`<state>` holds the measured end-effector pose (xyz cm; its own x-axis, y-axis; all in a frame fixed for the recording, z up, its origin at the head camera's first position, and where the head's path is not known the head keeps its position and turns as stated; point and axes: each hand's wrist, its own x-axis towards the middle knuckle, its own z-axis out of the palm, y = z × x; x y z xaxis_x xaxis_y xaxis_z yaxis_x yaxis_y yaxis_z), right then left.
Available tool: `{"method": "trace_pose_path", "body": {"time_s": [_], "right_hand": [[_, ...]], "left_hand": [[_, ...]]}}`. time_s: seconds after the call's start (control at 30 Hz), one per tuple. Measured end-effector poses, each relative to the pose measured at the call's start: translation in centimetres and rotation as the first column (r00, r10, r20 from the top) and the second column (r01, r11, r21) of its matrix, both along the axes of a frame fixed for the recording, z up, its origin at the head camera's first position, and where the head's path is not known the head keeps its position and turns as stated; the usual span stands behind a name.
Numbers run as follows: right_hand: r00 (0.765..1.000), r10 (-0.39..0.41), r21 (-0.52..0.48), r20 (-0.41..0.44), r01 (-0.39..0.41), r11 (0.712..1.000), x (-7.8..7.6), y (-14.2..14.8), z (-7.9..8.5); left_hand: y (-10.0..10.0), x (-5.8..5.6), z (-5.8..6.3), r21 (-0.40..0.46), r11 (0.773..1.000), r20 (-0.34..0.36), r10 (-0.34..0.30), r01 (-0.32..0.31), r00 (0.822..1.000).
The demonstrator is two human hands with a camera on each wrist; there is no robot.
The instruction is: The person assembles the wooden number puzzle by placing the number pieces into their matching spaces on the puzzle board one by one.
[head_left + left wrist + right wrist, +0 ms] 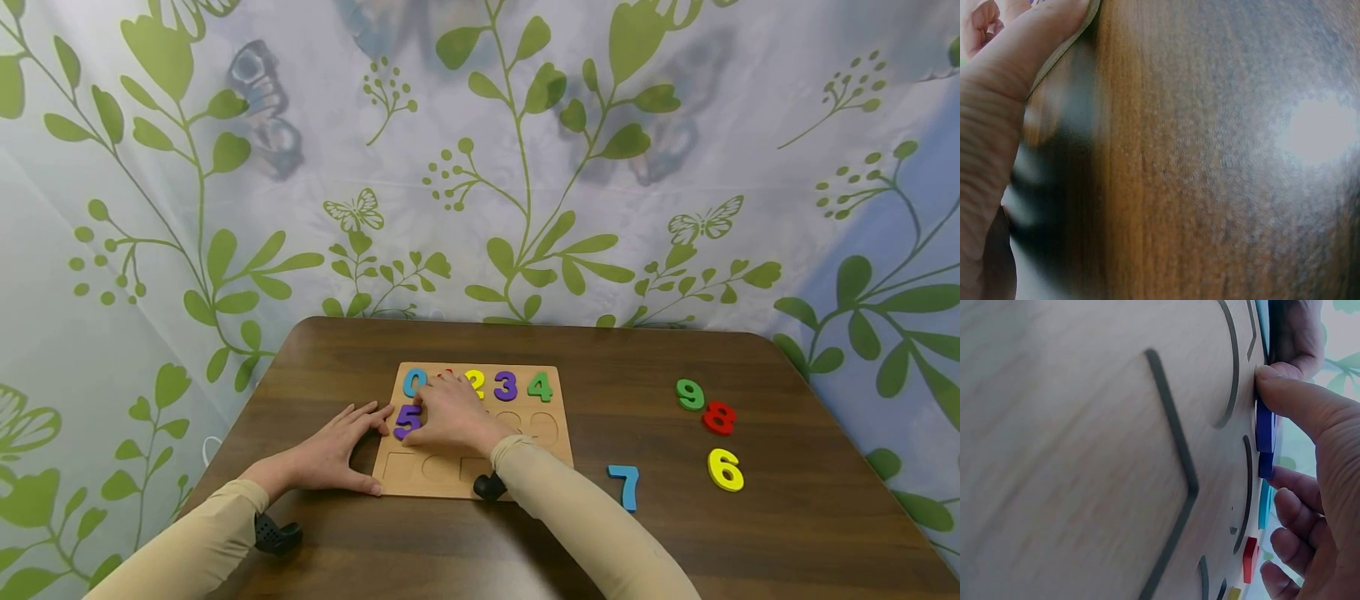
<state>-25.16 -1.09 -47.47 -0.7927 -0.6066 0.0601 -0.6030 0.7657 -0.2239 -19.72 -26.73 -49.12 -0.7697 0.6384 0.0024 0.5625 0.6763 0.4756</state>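
Observation:
A wooden number board [561, 392] with carved outlines lies on the table. My right hand [457, 417] pinches a purple number 5 [407, 421] between thumb and finger at the board's left side; in the right wrist view the thumb [1291, 394] is on one end of the 5 [1265, 428]. My left hand [337, 450] has its fingers spread along the board's left edge, thumb tip at the near corner. The top row holds a blue 0 [414, 383], a yellow 2 [476, 380], a purple 3 [506, 386] and a green 4 [540, 387]; a red piece is mostly hidden behind my right hand.
Right of the board, a blue 7 [627, 487] lies on the brown table [787, 533]. Farther right are a yellow 6 [715, 467], a red 8 [720, 417] and a green 9 [690, 394]. A leaf-patterned curtain [525, 208] hangs behind the table.

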Motion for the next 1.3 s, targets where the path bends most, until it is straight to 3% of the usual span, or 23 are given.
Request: {"method": "trace_pose_path", "body": {"time_s": [1.3], "right_hand": [[1.000, 0.024, 0.002, 0.008, -0.025, 1.000, 0.10, 0.59, 0.08]], "left_hand": [[0.02, -0.07, 0.00, -0.012, 1.000, 0.010, 0.006, -0.006, 1.000]]}}
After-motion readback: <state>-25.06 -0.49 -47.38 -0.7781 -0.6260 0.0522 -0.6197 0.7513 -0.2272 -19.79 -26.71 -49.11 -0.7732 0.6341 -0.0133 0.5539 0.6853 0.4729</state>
